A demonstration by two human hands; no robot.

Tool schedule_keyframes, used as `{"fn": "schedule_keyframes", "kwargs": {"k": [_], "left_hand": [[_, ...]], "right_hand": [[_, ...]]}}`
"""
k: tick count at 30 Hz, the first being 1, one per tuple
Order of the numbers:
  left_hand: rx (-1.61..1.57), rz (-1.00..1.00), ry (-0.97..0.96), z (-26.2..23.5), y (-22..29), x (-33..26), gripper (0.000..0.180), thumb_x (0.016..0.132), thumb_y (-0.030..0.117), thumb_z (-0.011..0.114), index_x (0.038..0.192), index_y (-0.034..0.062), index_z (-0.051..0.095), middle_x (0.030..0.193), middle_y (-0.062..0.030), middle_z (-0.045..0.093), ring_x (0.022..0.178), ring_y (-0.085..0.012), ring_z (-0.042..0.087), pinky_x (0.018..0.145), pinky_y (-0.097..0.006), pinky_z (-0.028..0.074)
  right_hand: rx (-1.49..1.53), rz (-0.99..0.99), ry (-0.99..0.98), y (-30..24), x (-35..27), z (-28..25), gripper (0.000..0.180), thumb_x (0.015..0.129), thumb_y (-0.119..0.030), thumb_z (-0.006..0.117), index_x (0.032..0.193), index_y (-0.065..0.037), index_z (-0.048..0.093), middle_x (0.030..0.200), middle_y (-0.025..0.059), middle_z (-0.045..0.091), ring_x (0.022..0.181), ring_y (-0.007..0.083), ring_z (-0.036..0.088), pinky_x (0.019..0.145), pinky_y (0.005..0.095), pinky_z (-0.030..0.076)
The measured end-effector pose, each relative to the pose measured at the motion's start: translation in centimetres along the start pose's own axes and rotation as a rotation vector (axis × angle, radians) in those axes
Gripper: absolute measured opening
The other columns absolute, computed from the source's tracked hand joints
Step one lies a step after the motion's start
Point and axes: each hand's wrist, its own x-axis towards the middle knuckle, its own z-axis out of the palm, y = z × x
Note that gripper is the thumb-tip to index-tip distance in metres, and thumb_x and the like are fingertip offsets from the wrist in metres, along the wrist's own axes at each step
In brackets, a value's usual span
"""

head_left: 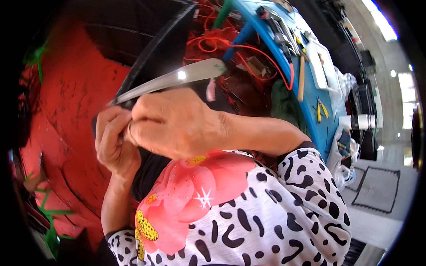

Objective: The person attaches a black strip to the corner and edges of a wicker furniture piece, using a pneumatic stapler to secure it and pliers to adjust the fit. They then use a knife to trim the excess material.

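Note:
My right hand is closed in front of my chest, its back toward the camera. Its fingertips meet those of my left hand, which is also closed, with curled fingers. Whatever the two hands pinch between them is hidden by the fingers. Just beyond the knuckles lies a long, curved, shiny metal strip, pointed at its left end and broad and rounded at its right end, with a greenish mark there. I cannot tell whether a hand grips it. Black material with a straight raised edge extends beyond my hands.
A red surface spreads at the left. At the right, a blue table carries a power tool, a wooden handle, yellow-handled pliers and a white tray. A red hose loops beside it.

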Motion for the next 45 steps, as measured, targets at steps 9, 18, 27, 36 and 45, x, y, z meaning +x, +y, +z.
{"fn": "schedule_keyframes", "kwargs": {"k": [9, 18, 27, 36, 45], "left_hand": [[-0.227, -0.286, -0.01, -0.3, 0.0, 0.5, 0.014, 0.08, -0.008, 0.046, 0.09, -0.005, 0.056, 0.09, -0.011, 0.054, 0.064, -0.0119, 0.045, 0.058, -0.023, 0.04], [-0.435, -0.592, 0.083, -1.1, -0.4, 1.7, 0.011, 0.089, 0.002, 0.046, 0.08, -0.001, 0.051, 0.088, -0.0075, 0.054, 0.061, -0.0092, 0.038, 0.059, -0.025, 0.037], [-0.325, -0.671, 0.189, 0.1, 1.0, 2.1, 0.014, 0.085, 0.001, 0.053, 0.097, -0.0018, 0.058, 0.073, -0.0031, 0.056, 0.057, -0.0045, 0.043, 0.053, -0.02, 0.037], [-0.633, -0.723, 0.256, 0.5, 1.3, 3.0, 0.011, 0.086, 0.008, 0.056, 0.09, -0.0019, 0.061, 0.07, -0.0018, 0.058, 0.052, -0.0032, 0.045, 0.047, -0.016, 0.036], [-0.755, -0.665, 0.304, 0.4, 0.3, 1.7, 0.013, 0.088, 0.006, 0.051, 0.093, -0.0028, 0.06, 0.077, -0.0069, 0.06, 0.054, -0.0067, 0.047, 0.051, -0.021, 0.04]], "right_hand": [[-0.646, 0.691, 0.155, 5.5, -14.7, -19.4, 0.013, 0.074, -0.011, 0.064, 0.085, -0.006, 0.063, 0.078, 0.0101, 0.062, 0.07, 0.0254, 0.06, 0.064, 0.0331, 0.049], [-1.116, 1.886, -0.361, 5.3, -37.8, -41.6, 0.102, 0.058, -0.059, 0.07, 0.127, 0.008, 0.036, 0.127, 0.0259, 0.042, 0.12, 0.0327, 0.041, 0.098, 0.0375, 0.034], [-0.928, 1.325, -0.983, 4.8, -50.4, -52.0, 0.03, 0.08, -0.03, 0.057, 0.084, -0.001, 0.062, 0.084, 0.0191, 0.059, 0.076, 0.0365, 0.056, 0.066, 0.0462, 0.042], [-1.037, 0.852, -0.395, 8.4, -23.8, -36.0, 0.041, 0.087, -0.019, 0.045, 0.124, 0.0, 0.046, 0.117, 0.0198, 0.053, 0.109, 0.0343, 0.051, 0.091, 0.0357, 0.039], [-0.248, 0.031, -0.663, 8.0, 6.2, -8.6, 0.042, 0.068, -0.014, 0.059, 0.107, 0.002, 0.054, 0.099, 0.0155, 0.058, 0.09, 0.0311, 0.057, 0.08, 0.0359, 0.042]]}}
